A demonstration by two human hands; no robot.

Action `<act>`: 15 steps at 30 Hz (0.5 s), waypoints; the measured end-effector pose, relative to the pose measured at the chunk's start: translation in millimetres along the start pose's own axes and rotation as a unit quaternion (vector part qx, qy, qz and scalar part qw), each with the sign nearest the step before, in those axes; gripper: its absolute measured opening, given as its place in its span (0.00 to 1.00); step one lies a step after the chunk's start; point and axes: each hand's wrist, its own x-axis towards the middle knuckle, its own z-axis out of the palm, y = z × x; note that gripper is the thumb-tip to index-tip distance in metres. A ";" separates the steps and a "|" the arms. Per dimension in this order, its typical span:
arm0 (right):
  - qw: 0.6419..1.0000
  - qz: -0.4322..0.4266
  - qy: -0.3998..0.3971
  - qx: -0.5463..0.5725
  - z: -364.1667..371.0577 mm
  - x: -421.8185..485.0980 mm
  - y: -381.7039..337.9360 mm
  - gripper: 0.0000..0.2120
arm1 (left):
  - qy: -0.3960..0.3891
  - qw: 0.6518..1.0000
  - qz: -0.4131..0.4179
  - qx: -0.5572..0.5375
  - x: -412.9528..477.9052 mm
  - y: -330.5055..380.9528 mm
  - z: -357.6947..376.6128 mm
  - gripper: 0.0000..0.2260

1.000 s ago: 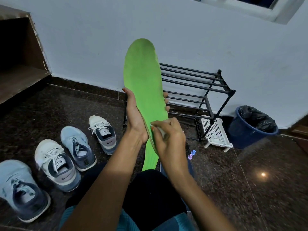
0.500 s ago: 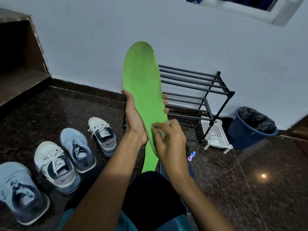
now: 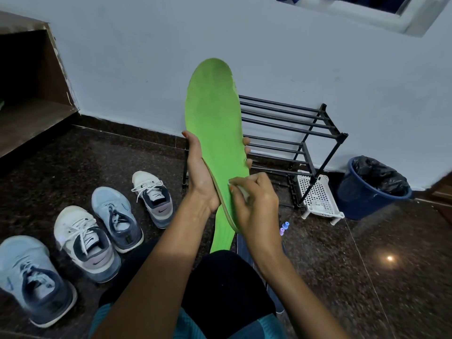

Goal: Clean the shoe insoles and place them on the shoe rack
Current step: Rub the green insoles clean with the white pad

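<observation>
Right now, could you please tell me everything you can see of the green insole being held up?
The green insole is a long, flat, foam-looking piece with a rounded toe and a thin tan edge low down. It stands nearly upright, toe up, in front of the black shoe rack. The left hand grips its middle, fingers wrapped behind; the right hand presses a small white wipe against its lower part.

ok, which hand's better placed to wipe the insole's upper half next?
Right, probably. The right hand pinches the white wipe against the lower part of the green insole. The left hand is busy gripping its middle, holding it upright.
</observation>
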 end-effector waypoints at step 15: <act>1.000 0.020 0.003 0.020 -0.1 6.8 -2.6 0.06 | 0.001 1.000 0.000 0.012 -0.3 -3.3 0.8 0.41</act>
